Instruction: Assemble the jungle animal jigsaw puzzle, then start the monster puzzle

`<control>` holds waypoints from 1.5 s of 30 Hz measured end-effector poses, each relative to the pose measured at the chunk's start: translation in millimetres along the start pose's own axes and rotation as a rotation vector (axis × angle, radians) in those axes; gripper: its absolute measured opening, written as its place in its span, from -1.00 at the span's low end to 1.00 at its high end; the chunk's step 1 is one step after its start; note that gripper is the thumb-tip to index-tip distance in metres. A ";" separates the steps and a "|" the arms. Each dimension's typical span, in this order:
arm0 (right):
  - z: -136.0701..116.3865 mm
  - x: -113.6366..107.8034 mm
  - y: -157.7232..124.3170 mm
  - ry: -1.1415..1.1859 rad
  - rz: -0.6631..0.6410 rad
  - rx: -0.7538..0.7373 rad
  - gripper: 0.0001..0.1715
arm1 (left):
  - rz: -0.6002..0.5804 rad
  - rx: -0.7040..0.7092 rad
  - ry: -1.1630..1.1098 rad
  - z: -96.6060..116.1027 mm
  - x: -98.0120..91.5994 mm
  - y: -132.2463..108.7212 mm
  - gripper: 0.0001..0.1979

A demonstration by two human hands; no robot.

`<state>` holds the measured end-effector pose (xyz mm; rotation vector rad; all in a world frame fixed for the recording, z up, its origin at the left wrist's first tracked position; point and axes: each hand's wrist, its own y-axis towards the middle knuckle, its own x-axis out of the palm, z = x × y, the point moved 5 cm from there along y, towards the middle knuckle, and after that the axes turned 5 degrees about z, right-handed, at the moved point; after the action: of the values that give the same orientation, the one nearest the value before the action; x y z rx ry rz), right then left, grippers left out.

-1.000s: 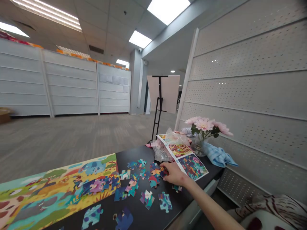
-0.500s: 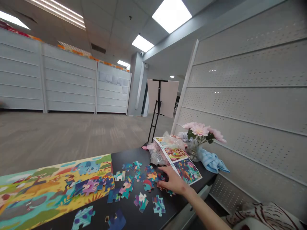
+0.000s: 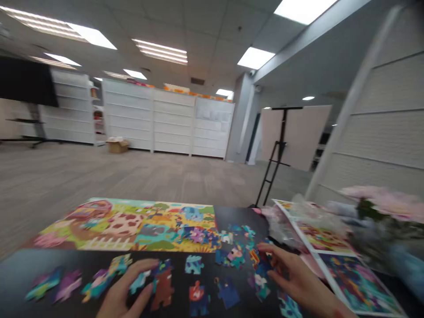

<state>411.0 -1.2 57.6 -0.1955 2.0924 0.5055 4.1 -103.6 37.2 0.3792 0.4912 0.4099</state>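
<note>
My left hand is at the front of the dark table, thumb and index finger spread apart. A light-blue puzzle piece lies between them, and the fingertips are at the left edge of a brown-and-blue pair of joined pieces. My right hand reaches in from the right, thumb and index finger curled around a dark blue puzzle piece, partly hidden and blurred. Loose pieces lie between the hands: a teal one, one with red on blue and a dark blue one.
A partly assembled animal puzzle runs along the table's far side. More pieces lie at left. A printed picture sheet, clear plastic bags and pink flowers are at right. An easel stands behind.
The view has swung left, and my left hand has come into view at the front. My right hand is still among the pieces on the right, its fingers now more curled.
</note>
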 end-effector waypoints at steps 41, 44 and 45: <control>-176.6 150.1 71.8 0.185 -0.327 -0.506 -0.49 | -0.716 -0.109 0.512 -29.6 17.6 11.8 -0.44; -181.9 157.0 66.9 0.130 -0.388 -0.522 -0.59 | -0.692 -0.087 0.487 -30.5 14.5 7.5 -0.45; -183.3 159.1 65.3 0.116 -0.395 -0.528 -0.64 | -0.675 -0.067 0.473 -30.3 13.7 6.4 -0.46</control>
<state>161.5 -11.4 29.0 -0.9412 1.9209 0.8052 -2.5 -84.2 10.2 0.0308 1.0211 -0.1504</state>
